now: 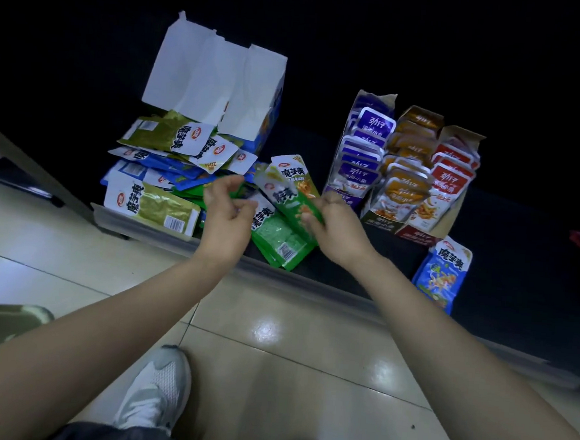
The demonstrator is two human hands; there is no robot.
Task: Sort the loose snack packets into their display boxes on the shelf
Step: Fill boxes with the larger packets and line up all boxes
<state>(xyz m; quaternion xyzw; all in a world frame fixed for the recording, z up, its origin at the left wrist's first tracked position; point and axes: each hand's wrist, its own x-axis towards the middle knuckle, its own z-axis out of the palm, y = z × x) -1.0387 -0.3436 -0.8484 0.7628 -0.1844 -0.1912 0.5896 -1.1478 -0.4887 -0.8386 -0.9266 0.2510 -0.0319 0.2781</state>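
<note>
Two hands: they meet at frame centre, above the front edge of the shelf (375,260).
Right hand (333,223): fingers clasp a fan of green packets (283,226) at frame centre.
Left hand (228,205): fingers are curled at the fan's left edge; I cannot tell if they pinch a packet.
Loose pile (154,176): centre left, gold, blue and green packets below an open white box (215,84).
Display boxes (405,166): right of centre, with purple, orange and red rows.
Blue packet (441,275): alone, below and right of the boxes.

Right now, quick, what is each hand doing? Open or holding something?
Left hand: fingers curled by the green packets; grip cannot be told.
Right hand: holding the green packets.
</note>
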